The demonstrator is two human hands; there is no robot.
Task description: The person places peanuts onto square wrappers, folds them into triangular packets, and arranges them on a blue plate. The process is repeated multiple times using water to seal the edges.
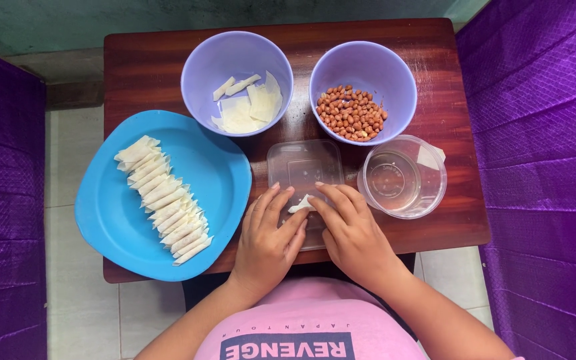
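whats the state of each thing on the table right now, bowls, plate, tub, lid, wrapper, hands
left hand: fingers on the small wrapper
right hand: fingers on the small wrapper
small wrapper: partly folded, on the clear lid
clear lid: flat, under the hands
left bowl: holds a few wrapper sheets
right bowl: about a third full of peanuts
clear tub: open, looks to hold clear liquid
blue plate: row of folded rolls

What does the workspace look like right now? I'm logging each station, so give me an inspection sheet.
Surface: dark wooden table, small, crowded.
Job's things: small white wrapper piece pinched over a clear flat lid; blue plate with a row of rolled wrappers; bowl of wrapper sheets; bowl of peanuts.
Clutter: clear round container.
Grippers: left hand and right hand both on the piece.
Cables: nothing seen.
Surroundings: purple fabric at both sides.
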